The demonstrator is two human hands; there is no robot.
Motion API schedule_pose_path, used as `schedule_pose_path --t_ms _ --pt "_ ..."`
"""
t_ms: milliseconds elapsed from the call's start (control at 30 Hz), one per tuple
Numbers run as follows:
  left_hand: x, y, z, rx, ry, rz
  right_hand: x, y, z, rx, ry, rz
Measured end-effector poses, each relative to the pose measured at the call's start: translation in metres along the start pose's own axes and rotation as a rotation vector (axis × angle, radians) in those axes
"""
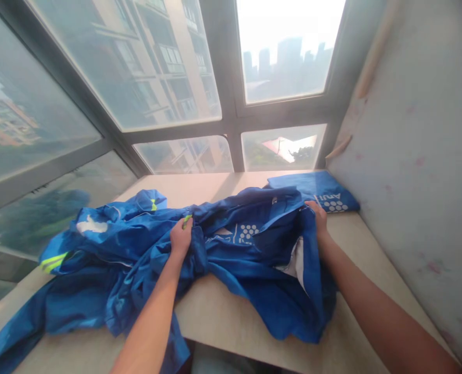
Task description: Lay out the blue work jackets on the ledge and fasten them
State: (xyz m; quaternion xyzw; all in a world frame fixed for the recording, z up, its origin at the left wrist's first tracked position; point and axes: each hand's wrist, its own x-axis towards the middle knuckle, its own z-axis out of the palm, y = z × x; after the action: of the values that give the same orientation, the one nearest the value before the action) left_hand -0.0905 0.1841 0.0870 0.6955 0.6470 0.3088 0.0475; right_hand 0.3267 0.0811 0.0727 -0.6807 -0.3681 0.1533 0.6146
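Observation:
A crumpled blue jacket (238,249) with white dot logos and neon yellow strips lies spread across a beige window ledge (231,317). My left hand (181,236) is closed on a bunch of its fabric near the middle. My right hand (318,217) grips the jacket's edge on the right side, fingers curled into the cloth. More blue garments (98,244) are heaped to the left, hanging over the ledge's front edge.
A folded blue garment (316,191) with white print lies at the back right corner of the ledge. Large windows (145,67) rise behind and to the left. A pale stained wall (421,156) bounds the right side.

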Motion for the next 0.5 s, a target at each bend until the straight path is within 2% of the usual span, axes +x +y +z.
schedule_pose_path --t_ms 67,167,267,333,400,500 --pt "-0.004 -0.004 -0.032 0.024 0.054 0.014 0.006 -0.002 -0.010 -0.011 0.012 0.031" --pt "-0.016 -0.017 -0.074 0.181 0.140 0.063 -0.008 -0.001 -0.016 -0.089 -0.031 0.060" --pt "-0.042 -0.042 -0.096 0.402 0.147 0.054 -0.037 0.003 -0.017 -0.189 -0.117 0.092" --pt "-0.067 -0.062 -0.096 0.419 0.078 -0.036 -0.056 0.005 -0.017 -0.239 -0.160 0.125" --pt "-0.095 -0.078 -0.086 0.306 -0.009 -0.153 -0.071 0.005 -0.013 -0.270 -0.194 0.159" --pt "-0.134 -0.082 -0.060 0.132 -0.060 -0.241 -0.094 -0.001 0.007 -0.292 -0.260 0.188"
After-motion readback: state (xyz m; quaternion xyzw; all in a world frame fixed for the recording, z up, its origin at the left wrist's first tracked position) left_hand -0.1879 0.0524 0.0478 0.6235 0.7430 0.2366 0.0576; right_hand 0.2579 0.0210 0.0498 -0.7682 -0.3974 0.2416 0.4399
